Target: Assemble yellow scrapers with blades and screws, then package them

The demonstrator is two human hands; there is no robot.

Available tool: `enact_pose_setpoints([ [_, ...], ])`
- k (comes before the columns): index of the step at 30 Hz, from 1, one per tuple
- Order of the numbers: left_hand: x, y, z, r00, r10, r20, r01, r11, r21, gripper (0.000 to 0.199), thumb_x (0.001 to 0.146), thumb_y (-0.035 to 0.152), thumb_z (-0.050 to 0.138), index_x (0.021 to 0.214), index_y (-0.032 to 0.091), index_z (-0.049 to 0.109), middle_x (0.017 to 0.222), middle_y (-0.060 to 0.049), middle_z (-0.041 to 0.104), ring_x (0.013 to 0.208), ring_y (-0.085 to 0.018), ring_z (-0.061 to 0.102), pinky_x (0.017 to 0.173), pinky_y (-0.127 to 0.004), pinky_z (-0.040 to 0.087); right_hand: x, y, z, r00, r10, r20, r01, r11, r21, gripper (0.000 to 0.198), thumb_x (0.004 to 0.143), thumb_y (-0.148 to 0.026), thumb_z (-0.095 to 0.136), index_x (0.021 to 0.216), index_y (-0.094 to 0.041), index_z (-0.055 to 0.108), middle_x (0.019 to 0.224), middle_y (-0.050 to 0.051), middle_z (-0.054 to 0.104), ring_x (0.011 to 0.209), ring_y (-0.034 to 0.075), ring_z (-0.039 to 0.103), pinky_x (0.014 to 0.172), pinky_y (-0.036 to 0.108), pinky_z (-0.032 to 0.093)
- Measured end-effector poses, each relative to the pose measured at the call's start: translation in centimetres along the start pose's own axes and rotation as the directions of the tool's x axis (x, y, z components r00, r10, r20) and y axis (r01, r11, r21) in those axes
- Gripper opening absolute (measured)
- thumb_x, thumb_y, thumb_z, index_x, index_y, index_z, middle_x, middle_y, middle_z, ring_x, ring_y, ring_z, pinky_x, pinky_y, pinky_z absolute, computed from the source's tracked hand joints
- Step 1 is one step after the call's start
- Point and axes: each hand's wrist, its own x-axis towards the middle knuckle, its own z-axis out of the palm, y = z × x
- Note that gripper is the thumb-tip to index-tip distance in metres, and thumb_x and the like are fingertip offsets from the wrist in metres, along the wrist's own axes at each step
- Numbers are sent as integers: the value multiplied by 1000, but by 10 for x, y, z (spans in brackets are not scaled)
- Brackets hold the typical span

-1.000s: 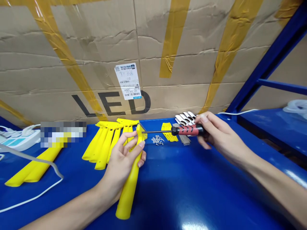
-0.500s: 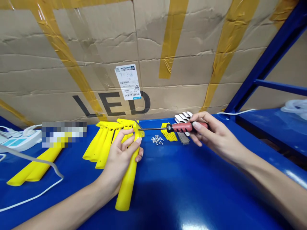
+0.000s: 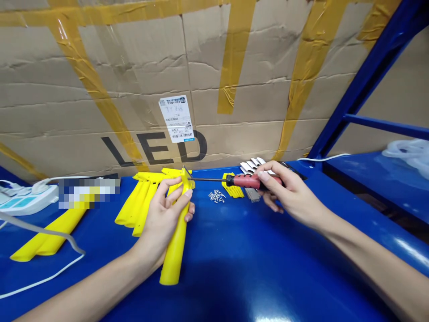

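Observation:
My left hand (image 3: 169, 205) is wrapped around a yellow plastic scraper handle (image 3: 174, 252), with its head end tilted up and away from me. A thin blade edge shows at that head. In my right hand (image 3: 284, 185) is a screwdriver (image 3: 246, 180) with a red and black grip, held level. Its shaft points left and the tip meets the head of the handle; the screw there is too small to make out. Behind my left hand lie several more yellow handles (image 3: 129, 205). Small silver screws (image 3: 216, 196) sit in a loose pile below the shaft.
Small yellow plastic pieces (image 3: 233, 188), grey strips (image 3: 252, 195) and white-looking blades (image 3: 251, 165) lie near my right hand. At left are two yellow handles (image 3: 53, 228), a power strip (image 3: 30, 199) and a white cable (image 3: 43, 281). A large cardboard box (image 3: 150, 67) stands behind the blue table (image 3: 234, 273).
The view has shifted slightly, and both hands appear a little further left. The screwdriver tip stays at the head of the yellow handle. My right fingers have shifted slightly on the grip.

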Motion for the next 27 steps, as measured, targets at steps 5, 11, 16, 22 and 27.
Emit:
enact_pose_setpoints([
  [5, 1, 1, 1, 999, 19, 32, -20, 1000, 24, 43, 74, 25, 82, 102, 25, 49, 77, 5, 58, 54, -8, 55, 48, -19, 41, -3, -3, -7, 990, -137, 38, 141, 984, -109, 28, 88, -38, 71, 109, -22, 61, 96, 5, 68, 67, 13, 65, 62, 29, 55],
  [11, -3, 0, 1, 995, 5, 102, -11, 998, 60, 38, 79, 24, 78, 99, 26, 46, 72, 8, 52, 48, -5, 50, 49, -18, 39, -5, -9, -7, 997, -51, -66, 49, 999, -22, 28, 84, -39, 75, 100, -19, 65, 57, -2, 60, 43, 11, 53, 40, 24, 44],
  [16, -4, -1, -1, 995, 15, 99, -24, 996, 88, 36, 81, 25, 77, 100, 26, 45, 70, 8, 54, 47, -5, 50, 48, -18, 38, -4, -10, -1, 991, 108, -74, -100, 989, 108, 31, 83, -41, 77, 101, -17, 68, 49, -5, 55, 37, 7, 43, 36, 21, 32],
  [22, -3, 5, 2, 993, -40, 113, 28, 994, 102, 49, 83, 28, 75, 122, 24, 44, 69, 3, 67, 48, -9, 59, 50, -18, 46, 5, 1, -4, 921, 389, -30, -344, 845, 409, 24, 83, -37, 76, 83, -15, 67, 63, 1, 65, 37, 2, 36, 33, 16, 25],
  [27, 13, 13, -2, 1000, -14, 1, 14, 996, 87, 64, 89, 22, 67, 143, 23, 33, 91, -9, 76, 74, -23, 77, 56, -22, 57, 10, 2, -4, 844, 534, -37, -365, 625, 690, 11, 87, -21, 67, 94, -13, 71, 82, 8, 72, 51, 6, 54, 46, 16, 49],
])
